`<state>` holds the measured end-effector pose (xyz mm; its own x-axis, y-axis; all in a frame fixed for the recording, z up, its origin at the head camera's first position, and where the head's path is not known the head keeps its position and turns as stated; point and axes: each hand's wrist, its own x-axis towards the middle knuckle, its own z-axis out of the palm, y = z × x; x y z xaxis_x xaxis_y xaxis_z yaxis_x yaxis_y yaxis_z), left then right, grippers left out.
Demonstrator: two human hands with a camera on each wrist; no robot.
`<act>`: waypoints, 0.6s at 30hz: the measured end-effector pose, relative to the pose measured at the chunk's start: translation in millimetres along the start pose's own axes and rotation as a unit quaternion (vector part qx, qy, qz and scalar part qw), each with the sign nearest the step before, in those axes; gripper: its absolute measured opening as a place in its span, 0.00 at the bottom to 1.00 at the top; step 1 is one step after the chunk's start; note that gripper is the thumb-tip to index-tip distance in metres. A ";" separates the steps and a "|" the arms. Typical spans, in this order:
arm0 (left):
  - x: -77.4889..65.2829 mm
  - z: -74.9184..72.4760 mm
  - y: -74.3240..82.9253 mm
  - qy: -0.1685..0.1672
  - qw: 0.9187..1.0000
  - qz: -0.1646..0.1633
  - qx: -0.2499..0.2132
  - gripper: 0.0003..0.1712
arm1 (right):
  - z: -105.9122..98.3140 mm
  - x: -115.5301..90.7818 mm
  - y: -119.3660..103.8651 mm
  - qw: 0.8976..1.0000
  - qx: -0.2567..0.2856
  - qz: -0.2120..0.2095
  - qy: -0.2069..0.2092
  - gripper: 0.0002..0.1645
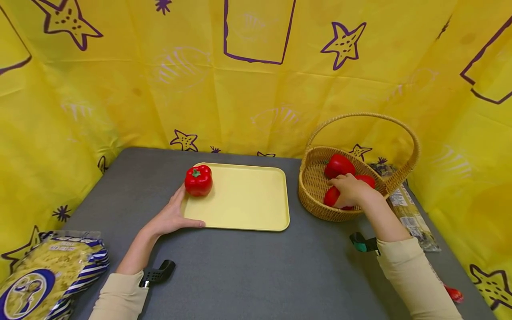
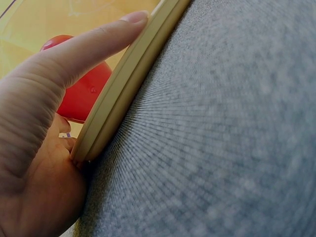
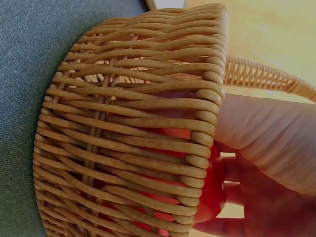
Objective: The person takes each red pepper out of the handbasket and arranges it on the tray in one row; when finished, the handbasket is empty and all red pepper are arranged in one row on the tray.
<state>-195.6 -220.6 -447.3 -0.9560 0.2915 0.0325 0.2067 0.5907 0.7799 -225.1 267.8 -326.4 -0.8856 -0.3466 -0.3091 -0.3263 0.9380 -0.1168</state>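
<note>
A red bell pepper [image 1: 198,181] with a green stem stands on the left end of a pale yellow tray [image 1: 248,195]. My left hand [image 1: 172,216] lies against the tray's near left corner, its thumb straight along the near rim and its fingers along the left side. In the left wrist view the thumb [image 2: 94,47] touches the tray's rim. On the right, my right hand [image 1: 352,190] reaches into a wicker basket [image 1: 324,211] and grips a red pepper [image 1: 331,196]. Other red peppers [image 1: 340,165] lie beside it. The basket wall partly hides the fingers in the right wrist view.
The basket's tall handle [image 1: 364,114] arches over it. A clear plastic package [image 1: 412,213] lies right of the basket. Near the right edge is a small red item [image 1: 454,294], partly hidden by the sleeve. A bag of pasta [image 1: 52,275] sits at the near left.
</note>
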 end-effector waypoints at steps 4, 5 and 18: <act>-0.5 0.3 -1.0 0.002 1.000 0.003 0.002 0.78 | -1.0 3.0 -0.7 1.000 -0.020 -0.001 -0.008 0.42; -0.5 0.4 -1.2 0.002 1.000 0.003 0.002 0.78 | -1.5 3.5 -0.5 1.000 -0.025 0.000 -0.011 0.41; -1.3 -0.1 0.2 0.000 1.000 -0.010 0.002 0.78 | -4.6 6.5 3.0 0.999 -0.046 0.005 -0.012 0.39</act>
<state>-194.3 -220.9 -447.1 -0.9597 0.2806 0.0169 0.1891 0.5999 0.7774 -233.3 268.3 -324.5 -0.8814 -0.3354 -0.3325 -0.3470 0.9375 -0.0259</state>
